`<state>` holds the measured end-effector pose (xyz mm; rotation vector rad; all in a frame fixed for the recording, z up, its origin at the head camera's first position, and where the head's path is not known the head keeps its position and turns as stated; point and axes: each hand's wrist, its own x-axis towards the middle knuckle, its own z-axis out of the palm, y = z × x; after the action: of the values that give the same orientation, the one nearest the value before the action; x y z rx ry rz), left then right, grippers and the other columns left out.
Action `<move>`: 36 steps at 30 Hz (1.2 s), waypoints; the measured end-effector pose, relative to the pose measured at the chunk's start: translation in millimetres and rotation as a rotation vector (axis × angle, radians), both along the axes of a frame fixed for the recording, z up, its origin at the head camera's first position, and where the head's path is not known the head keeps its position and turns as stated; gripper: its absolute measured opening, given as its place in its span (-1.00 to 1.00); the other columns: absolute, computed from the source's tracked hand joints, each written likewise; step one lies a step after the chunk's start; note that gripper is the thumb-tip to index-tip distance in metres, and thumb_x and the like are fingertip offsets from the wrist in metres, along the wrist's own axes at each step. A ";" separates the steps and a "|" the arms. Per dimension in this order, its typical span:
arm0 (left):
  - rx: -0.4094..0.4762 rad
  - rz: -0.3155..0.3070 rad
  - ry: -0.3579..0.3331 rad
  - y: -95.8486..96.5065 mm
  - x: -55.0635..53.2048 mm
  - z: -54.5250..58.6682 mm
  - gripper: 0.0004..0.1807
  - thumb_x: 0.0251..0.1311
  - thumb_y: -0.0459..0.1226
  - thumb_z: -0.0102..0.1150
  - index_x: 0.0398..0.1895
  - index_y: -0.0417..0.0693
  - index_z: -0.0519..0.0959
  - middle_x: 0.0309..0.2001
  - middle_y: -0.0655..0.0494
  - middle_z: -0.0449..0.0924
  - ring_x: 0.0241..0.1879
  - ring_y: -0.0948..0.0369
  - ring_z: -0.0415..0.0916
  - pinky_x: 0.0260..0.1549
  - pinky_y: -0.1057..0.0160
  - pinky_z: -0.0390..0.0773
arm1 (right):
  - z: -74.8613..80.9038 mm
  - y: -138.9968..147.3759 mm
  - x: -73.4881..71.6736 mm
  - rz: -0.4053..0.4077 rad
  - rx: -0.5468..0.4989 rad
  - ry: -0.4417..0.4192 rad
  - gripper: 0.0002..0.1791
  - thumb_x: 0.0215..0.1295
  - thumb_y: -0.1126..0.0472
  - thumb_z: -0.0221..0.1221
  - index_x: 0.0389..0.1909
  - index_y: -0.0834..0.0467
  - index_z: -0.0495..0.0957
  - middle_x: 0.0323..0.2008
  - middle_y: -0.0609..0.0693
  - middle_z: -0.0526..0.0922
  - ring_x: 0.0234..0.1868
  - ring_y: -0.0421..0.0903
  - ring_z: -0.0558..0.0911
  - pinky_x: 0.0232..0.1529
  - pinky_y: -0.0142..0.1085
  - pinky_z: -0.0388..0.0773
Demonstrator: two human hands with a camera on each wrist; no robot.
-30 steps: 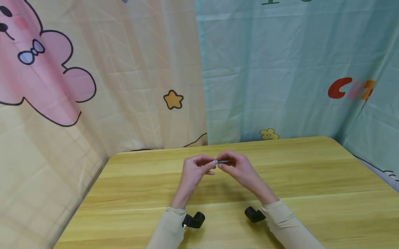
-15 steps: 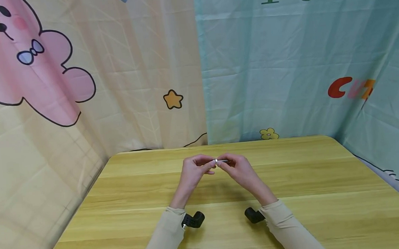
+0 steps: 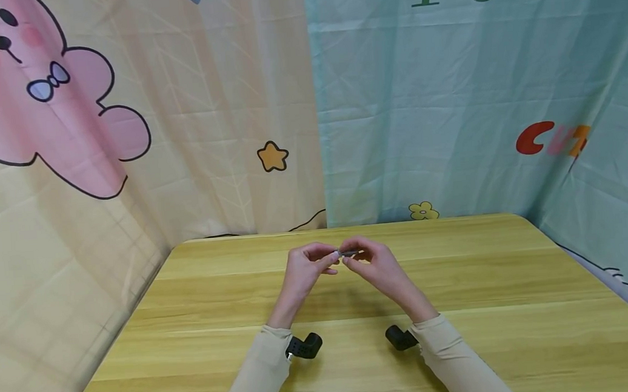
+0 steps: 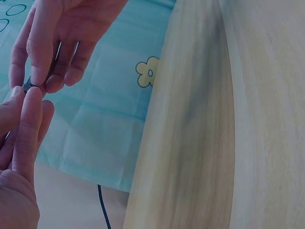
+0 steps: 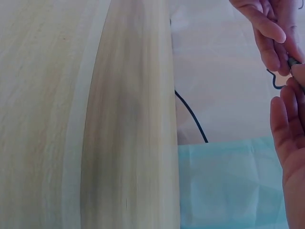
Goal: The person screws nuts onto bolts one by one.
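A small, slim metallic piece (image 3: 349, 253), dark grey with a paler left end, is held between the two hands above the far part of the table. Its exact kind is too small to tell. My left hand (image 3: 309, 269) pinches the left end between thumb and fingertips. The right hand (image 3: 379, 267) has its thumb and forefinger bent around the other end. In the left wrist view, a dark bit of the piece (image 4: 28, 86) shows where the fingertips of both hands meet. The right wrist view shows a dark end (image 5: 292, 61) among the fingers; the rest is hidden.
The wood-grain table (image 3: 227, 360) spreads beneath both forearms. Behind it hang a beige curtain (image 3: 215, 118) and a light blue curtain (image 3: 428, 103) with printed figures. Black wrist cameras (image 3: 306, 346) sit at the inner side of each sleeve.
The metallic piece has turned a little between the fingers, its bright end now looking darker. The right thumb and forefinger came closer together, then spread slightly again. The left hand stays in place.
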<state>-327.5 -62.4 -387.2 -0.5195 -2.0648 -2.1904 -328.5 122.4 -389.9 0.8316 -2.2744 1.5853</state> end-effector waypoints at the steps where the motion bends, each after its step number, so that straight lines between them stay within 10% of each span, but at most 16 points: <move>1: -0.004 -0.007 -0.003 -0.2 -0.2 0.5 -0.79 0.22 -0.42 0.31 -0.15 -0.43 0.65 -0.20 -0.25 0.67 -0.14 -0.21 0.61 -0.30 0.11 0.74 | 0.4 0.1 0.2 0.005 0.001 0.001 -0.80 0.31 0.34 0.27 -0.06 0.19 0.62 -0.12 0.05 0.66 -0.08 -0.02 0.62 0.01 -0.06 0.62; 8: -0.005 -0.034 -0.004 -0.2 19.0 22.2 -0.82 0.21 -0.48 0.28 -0.18 -0.49 0.64 -0.24 -0.24 0.67 -0.21 -0.10 0.65 -0.30 0.15 0.74 | 9.6 -2.8 7.0 -0.010 0.022 0.001 -0.83 0.31 0.39 0.25 -0.09 0.26 0.63 -0.14 0.11 0.67 -0.10 0.03 0.65 0.01 -0.08 0.63; 36: -0.014 -0.032 -0.021 -0.5 18.6 22.6 -0.82 0.21 -0.49 0.28 -0.17 -0.50 0.63 -0.25 -0.23 0.66 -0.21 -0.08 0.64 -0.27 0.14 0.74 | -3.5 -2.6 -2.5 -0.119 0.144 0.069 -0.85 0.42 0.10 0.18 -0.18 0.06 0.67 -0.25 -0.15 0.67 -0.22 -0.21 0.63 -0.11 -0.18 0.64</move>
<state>-308.9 -62.8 -364.6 -0.5364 -2.0981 -2.2103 -331.1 119.8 -393.3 0.7565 -2.3630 1.3358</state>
